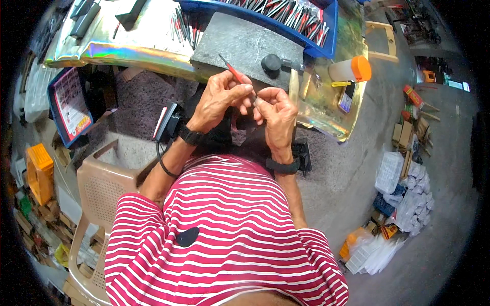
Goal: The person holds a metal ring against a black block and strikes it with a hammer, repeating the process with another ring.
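While my left hand (219, 99) gripped the red tool (234, 71), its dark tip pointing far and left, my right hand (277, 115) was just beside it, fingertips drawn together, perhaps on something too small to make out. The grey block (229, 35) lay just beyond my hands, the blue tray (333, 33) of tools (291, 19) farther off, the bottle (341, 71) to the right.

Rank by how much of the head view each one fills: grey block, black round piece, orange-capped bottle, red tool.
1. Grey block
2. Orange-capped bottle
3. Black round piece
4. Red tool in the left hand: looks longer than the black piece, but slim and partly hidden.
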`<control>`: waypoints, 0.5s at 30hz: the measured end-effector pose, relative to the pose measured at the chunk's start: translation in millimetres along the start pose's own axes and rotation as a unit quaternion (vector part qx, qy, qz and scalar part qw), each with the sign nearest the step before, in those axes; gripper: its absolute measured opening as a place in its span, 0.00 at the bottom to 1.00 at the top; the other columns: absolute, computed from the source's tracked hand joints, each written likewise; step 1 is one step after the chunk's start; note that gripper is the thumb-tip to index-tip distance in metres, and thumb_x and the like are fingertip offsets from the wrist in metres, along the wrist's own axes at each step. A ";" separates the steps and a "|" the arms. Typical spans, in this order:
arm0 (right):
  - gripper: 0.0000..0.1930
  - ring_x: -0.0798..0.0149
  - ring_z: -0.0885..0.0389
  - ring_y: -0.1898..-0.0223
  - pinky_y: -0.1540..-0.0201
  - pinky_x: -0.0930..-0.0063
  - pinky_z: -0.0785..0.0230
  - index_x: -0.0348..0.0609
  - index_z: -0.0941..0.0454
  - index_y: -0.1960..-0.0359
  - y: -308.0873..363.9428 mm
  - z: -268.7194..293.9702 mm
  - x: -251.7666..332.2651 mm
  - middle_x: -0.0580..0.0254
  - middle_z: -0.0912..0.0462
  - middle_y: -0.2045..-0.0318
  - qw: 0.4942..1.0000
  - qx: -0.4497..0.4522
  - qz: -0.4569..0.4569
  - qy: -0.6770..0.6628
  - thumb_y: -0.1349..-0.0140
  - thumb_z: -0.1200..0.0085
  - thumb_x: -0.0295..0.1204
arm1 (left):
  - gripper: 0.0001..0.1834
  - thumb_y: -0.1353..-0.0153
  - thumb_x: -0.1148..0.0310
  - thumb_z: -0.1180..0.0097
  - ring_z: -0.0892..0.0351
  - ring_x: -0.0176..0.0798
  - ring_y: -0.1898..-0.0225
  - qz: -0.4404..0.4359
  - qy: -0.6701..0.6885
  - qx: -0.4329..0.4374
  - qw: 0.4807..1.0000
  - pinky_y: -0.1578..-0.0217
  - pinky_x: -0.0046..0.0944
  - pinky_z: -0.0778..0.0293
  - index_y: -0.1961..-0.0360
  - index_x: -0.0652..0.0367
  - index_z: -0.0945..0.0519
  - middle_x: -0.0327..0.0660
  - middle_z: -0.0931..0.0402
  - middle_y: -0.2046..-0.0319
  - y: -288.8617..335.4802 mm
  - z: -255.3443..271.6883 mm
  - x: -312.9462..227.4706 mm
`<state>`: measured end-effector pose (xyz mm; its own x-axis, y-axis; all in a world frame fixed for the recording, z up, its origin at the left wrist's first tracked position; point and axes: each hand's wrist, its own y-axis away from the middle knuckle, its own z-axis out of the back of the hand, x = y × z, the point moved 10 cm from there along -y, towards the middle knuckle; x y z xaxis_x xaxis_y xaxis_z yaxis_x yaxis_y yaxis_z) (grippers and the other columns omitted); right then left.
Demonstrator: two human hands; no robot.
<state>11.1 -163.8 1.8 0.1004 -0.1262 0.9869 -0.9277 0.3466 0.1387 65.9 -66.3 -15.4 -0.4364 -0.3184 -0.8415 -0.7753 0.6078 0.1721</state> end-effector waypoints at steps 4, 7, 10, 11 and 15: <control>0.04 0.78 0.32 0.84 0.86 0.88 0.41 0.33 0.32 0.70 0.2 0.4 5.6 0.65 0.29 0.80 1.000 -0.003 -0.002 0.008 0.49 0.54 0.19 | 0.10 0.46 0.70 0.49 0.27 0.29 0.79 -0.006 0.003 0.010 1.000 0.82 0.25 0.29 0.66 0.66 0.31 0.42 0.27 0.75 -3.6 -2.8 -1.5; 0.04 0.78 0.32 0.84 0.86 0.88 0.41 0.33 0.32 0.70 -0.8 2.0 8.7 0.65 0.29 0.80 1.000 -0.008 -0.002 0.017 0.49 0.54 0.19 | 0.11 0.46 0.70 0.49 0.27 0.29 0.80 -0.009 -0.002 0.024 1.000 0.82 0.25 0.29 0.66 0.66 0.32 0.43 0.27 0.75 -7.0 -6.9 -4.8; 0.04 0.78 0.32 0.84 0.85 0.88 0.41 0.33 0.32 0.70 -1.0 5.7 8.9 0.65 0.29 0.80 1.000 -0.019 -0.014 0.006 0.49 0.54 0.19 | 0.10 0.46 0.71 0.50 0.27 0.30 0.80 -0.010 -0.001 0.035 0.999 0.82 0.25 0.29 0.66 0.66 0.32 0.43 0.27 0.75 -10.5 -11.2 -5.5; 0.04 0.78 0.31 0.83 0.85 0.88 0.40 0.33 0.32 0.70 -0.6 7.9 8.9 0.65 0.29 0.79 0.999 -0.028 -0.019 0.005 0.49 0.55 0.19 | 0.09 0.45 0.71 0.50 0.27 0.30 0.80 -0.009 0.000 0.038 0.999 0.82 0.26 0.28 0.66 0.65 0.32 0.44 0.27 0.75 -11.3 -12.7 -5.3; 0.04 0.77 0.31 0.82 0.83 0.88 0.40 0.33 0.33 0.70 -1.5 12.7 12.7 0.64 0.28 0.79 0.999 -0.047 -0.025 -0.003 0.48 0.56 0.20 | 0.08 0.45 0.72 0.52 0.26 0.31 0.79 -0.026 -0.018 0.036 0.999 0.81 0.26 0.28 0.66 0.64 0.33 0.44 0.27 0.75 -14.2 -18.4 -12.2</control>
<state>9.2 -177.7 13.0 0.1421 -0.1516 0.9782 -0.8834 0.4264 0.1944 73.9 -84.5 1.8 -0.3784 -0.3246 -0.8669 -0.7612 0.6419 0.0919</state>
